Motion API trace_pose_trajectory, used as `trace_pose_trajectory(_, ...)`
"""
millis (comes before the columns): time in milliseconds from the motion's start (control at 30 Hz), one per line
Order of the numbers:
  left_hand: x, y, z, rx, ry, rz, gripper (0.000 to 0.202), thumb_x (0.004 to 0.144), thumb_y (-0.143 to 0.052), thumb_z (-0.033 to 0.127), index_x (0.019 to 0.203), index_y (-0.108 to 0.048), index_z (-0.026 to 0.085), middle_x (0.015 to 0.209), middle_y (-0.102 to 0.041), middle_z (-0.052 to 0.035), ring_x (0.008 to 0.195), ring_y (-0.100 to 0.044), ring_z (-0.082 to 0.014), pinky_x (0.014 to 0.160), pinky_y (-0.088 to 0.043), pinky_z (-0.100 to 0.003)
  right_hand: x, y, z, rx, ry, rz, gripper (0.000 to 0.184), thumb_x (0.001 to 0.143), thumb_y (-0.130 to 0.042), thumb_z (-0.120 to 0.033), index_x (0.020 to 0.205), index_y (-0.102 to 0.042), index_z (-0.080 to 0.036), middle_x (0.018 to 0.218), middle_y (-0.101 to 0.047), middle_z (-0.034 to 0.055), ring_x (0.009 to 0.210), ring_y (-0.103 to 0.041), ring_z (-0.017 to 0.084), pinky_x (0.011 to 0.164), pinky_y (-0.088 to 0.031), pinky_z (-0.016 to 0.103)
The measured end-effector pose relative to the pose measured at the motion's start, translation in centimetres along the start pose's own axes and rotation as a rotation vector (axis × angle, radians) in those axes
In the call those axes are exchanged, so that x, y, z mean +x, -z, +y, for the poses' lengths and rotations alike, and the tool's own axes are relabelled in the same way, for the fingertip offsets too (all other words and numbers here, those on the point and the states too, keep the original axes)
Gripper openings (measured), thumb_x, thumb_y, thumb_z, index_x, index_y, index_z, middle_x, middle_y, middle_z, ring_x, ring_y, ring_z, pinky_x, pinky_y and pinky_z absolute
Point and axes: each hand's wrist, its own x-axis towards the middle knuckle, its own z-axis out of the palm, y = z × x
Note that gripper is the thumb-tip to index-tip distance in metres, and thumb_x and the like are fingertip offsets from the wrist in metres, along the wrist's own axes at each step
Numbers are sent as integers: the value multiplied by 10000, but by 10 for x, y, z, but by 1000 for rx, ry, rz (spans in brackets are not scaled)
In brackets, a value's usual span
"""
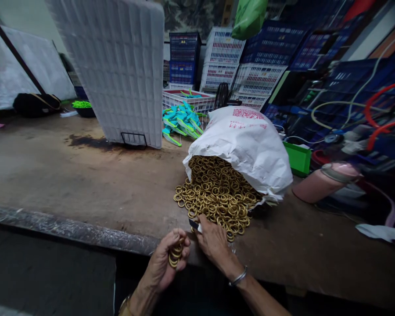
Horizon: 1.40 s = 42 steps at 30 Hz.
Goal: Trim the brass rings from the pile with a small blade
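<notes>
My left hand (169, 252) is closed round several brass-coloured rings (175, 254), just in front of the table's near edge. Beside it, my right hand (213, 241) is at the front of a heap of the same rings (217, 193). A small dark flat strip (194, 224) with a whitish end sticks out from my right fingers; its kind is not clear. Out of the mouth of a white woven sack (240, 145) with red print, lying on its side, the heap spreads onto the table.
The wooden table (85, 184) holds a tall white ribbed panel (125, 74) on a wire stand, turquoise and green plastic pieces (182, 120), a pink bottle (325, 182) and a green tray (298, 158). Stacked crates (222, 52) stand behind. Hoses (378, 105) hang at right.
</notes>
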Motion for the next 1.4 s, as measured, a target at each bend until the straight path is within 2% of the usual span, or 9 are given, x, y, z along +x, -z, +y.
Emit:
trace_pose_trajectory(200,6,-2,-1,6,-26,73,187,703,-634,279,678,-514,137,717,-541,-21,600,-514,-88,371,-257,-134,0,-1,4,114,-10,71,142,801,-465,-249,934,-441,-204,736,-636,18,667,-603,170,552,-253,242)
trace_pose_trajectory(367,11,-8,-1,84,-24,105,241,666,-675,296,698,-475,165,645,-500,27,547,-501,-72,351,-239,-124,0,2,8,198,11,97,175,753,-443,-134,912,-474,-202,705,-625,7,634,-579,147,548,-261,225)
trace_pose_trajectory(600,20,-11,-13,486,-143,187,351,704,-600,446,915,-507,181,508,-459,72,402,-398,-56,331,-257,-129,-10,14,10,489,84,107,84,783,-407,-199,840,-469,-207,671,-557,-10,579,-496,128,550,-309,214)
trace_pose_trajectory(700,21,-12,-15,632,-127,195,342,700,-581,482,824,-529,167,453,-428,83,350,-336,-41,332,-248,-137,-15,19,7,607,123,82,59,791,-416,-243,794,-464,-208,648,-516,-23,578,-470,120,553,-321,215)
trace_pose_trajectory(800,22,-14,-15,701,-139,227,327,692,-582,487,727,-519,168,425,-406,88,333,-310,-38,333,-232,-142,-17,20,3,779,73,39,135,806,-414,-312,736,-456,-205,633,-482,-37,592,-447,109,553,-335,208)
trace_pose_trajectory(1033,19,-17,-16,749,-214,200,278,695,-603,420,651,-558,150,485,-493,49,386,-362,-40,373,-266,-153,-14,8,3,1103,-87,-158,284,814,-390,-442,703,-461,-191,513,-445,-68,475,-382,83,490,-322,198)
trace_pose_trajectory(1167,18,-14,-17,670,-90,169,296,716,-568,460,760,-530,169,510,-464,65,365,-345,-35,341,-238,-142,-14,10,2,1106,-114,-109,248,781,-448,-408,695,-477,-178,558,-454,-58,521,-395,83,519,-332,199)
trace_pose_trajectory(1300,18,-9,-18,625,-74,114,301,740,-536,470,722,-464,178,523,-443,70,370,-344,-32,337,-249,-133,-15,17,0,1052,-69,-71,216,775,-463,-360,666,-478,-174,609,-467,-42,595,-420,94,562,-341,202)
trace_pose_trajectory(1400,19,-8,-19,597,-62,106,300,752,-526,464,719,-464,172,540,-445,65,375,-333,-27,337,-240,-132,-15,19,-1,1092,-69,-114,224,800,-421,-354,678,-485,-176,588,-482,-41,563,-425,93,547,-343,204)
